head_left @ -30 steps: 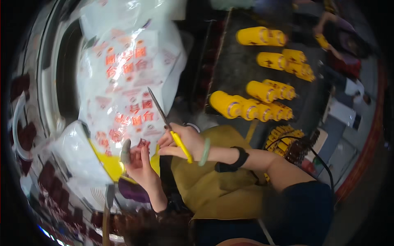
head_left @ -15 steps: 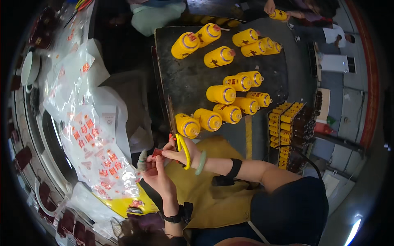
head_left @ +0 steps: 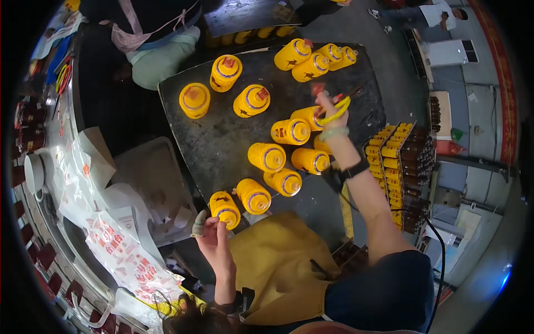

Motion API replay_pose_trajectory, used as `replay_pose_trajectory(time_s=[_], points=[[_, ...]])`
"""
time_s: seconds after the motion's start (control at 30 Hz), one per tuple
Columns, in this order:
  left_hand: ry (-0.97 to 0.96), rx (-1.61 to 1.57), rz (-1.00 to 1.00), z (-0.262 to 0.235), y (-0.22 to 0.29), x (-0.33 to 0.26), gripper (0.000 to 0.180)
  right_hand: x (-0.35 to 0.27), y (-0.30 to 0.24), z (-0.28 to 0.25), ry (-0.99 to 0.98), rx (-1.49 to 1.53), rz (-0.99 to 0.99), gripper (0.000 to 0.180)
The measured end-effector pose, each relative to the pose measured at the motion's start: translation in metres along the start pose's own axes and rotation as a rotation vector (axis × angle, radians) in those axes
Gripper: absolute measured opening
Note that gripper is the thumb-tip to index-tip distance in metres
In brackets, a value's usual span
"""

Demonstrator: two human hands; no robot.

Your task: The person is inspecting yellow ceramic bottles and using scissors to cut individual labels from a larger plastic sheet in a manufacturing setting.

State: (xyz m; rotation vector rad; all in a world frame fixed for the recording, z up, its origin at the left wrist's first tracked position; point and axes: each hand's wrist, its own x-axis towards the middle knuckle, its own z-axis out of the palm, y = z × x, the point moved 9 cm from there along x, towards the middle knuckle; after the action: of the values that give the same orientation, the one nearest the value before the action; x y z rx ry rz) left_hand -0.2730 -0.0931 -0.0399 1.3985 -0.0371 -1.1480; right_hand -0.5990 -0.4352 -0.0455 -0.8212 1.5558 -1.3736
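My right hand [head_left: 332, 118] reaches over the dark table, holding scissors [head_left: 340, 111] with yellow and red handles and a small red wrapper-like piece [head_left: 317, 89], blurred at the fingertips. Below that hand are several yellow bottles, one partly hidden by it. My left hand [head_left: 216, 245] is raised by the near edge of the table, fingers loosely apart. One of its fingers wears a pale cover [head_left: 198, 224]. The thumb overlaps the base of the nearest yellow bottle [head_left: 225, 210]; whether it touches cannot be told. A yellow bottle [head_left: 252, 101] farther back has a red square on its top.
The dark table [head_left: 189, 150] bears several more yellow bottles. Left of it are a translucent bin [head_left: 150, 167] and plastic sheets with red print [head_left: 119, 239]. A rack of yellow bottles [head_left: 392, 161] stands at right. Another person [head_left: 156, 33] is beyond the table's far left.
My hands have parted. The right one has moved out over the table with the scissors and red piece; the left has stayed near the table's edge. The head view has shifted.
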Motion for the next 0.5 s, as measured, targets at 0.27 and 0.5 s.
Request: replay_pose_trajectory(time_s=[0.27, 0.5], points=[[0.012, 0.072, -0.023, 0.016, -0.016, 0.019, 0.047, 0.197, 0.057, -0.031, 0.251, 0.093, 0.171, 0.031], [0.030, 0.143, -0.038, 0.031, -0.019, 0.025, 0.045, 0.233, 0.088, -0.036, 0.243, 0.117, 0.308, 0.018]])
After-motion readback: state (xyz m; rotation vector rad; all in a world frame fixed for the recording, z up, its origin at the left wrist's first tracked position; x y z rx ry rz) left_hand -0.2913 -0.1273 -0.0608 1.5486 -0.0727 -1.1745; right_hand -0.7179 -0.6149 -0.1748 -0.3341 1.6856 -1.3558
